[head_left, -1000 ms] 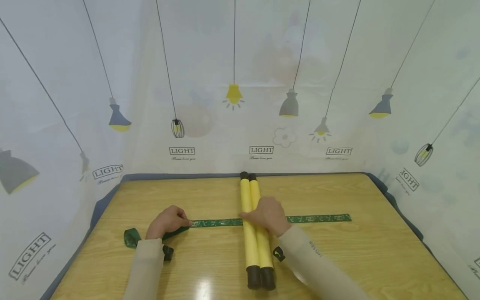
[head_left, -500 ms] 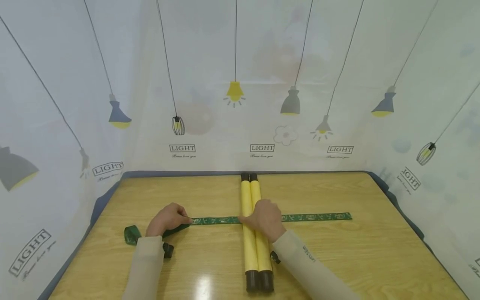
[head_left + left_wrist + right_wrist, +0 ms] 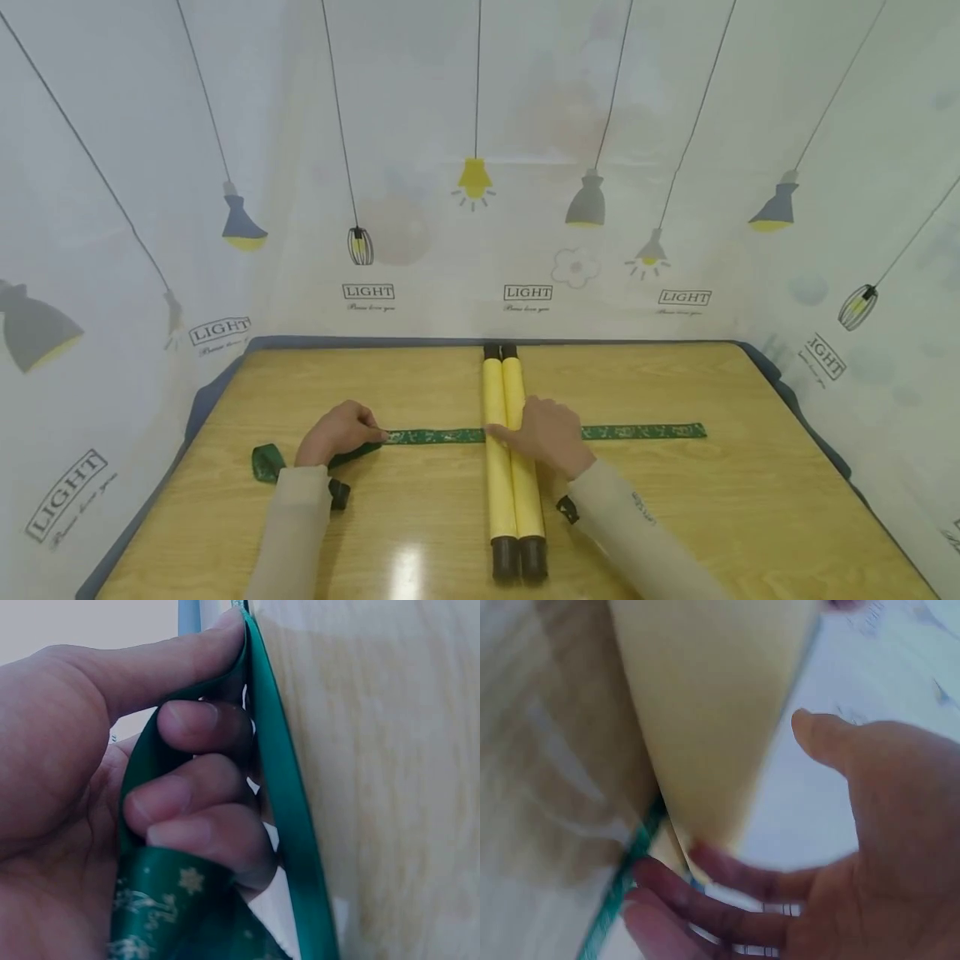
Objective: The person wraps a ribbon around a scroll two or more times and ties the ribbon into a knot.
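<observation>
Two yellow tubes with black end caps, a left tube point(image 3: 497, 467) and a right tube point(image 3: 528, 492), lie side by side across a green printed ribbon point(image 3: 435, 437). My left hand point(image 3: 341, 433) pinches the ribbon between thumb and fingers left of the tubes. In the left wrist view, a loop of the ribbon point(image 3: 161, 900) runs through the curled fingers. Over the tubes is my right hand point(image 3: 551, 433), its thumb reaching across them. The right wrist view shows that thumb point(image 3: 825, 739) apart from the yellow surface point(image 3: 705, 712) and the fingers loosely bent beside it.
A loose ribbon loop point(image 3: 267, 463) lies beyond the left sleeve. The ribbon's free end point(image 3: 693, 430) stretches right along the wooden table point(image 3: 750, 517). A small dark item point(image 3: 567, 508) sits by the right sleeve. A white printed backdrop point(image 3: 435, 325) encloses the table.
The tubes' far ends have come level with each other and the tubes lie closer together. My right hand has shifted slightly right. My left hand keeps its pinch on the ribbon.
</observation>
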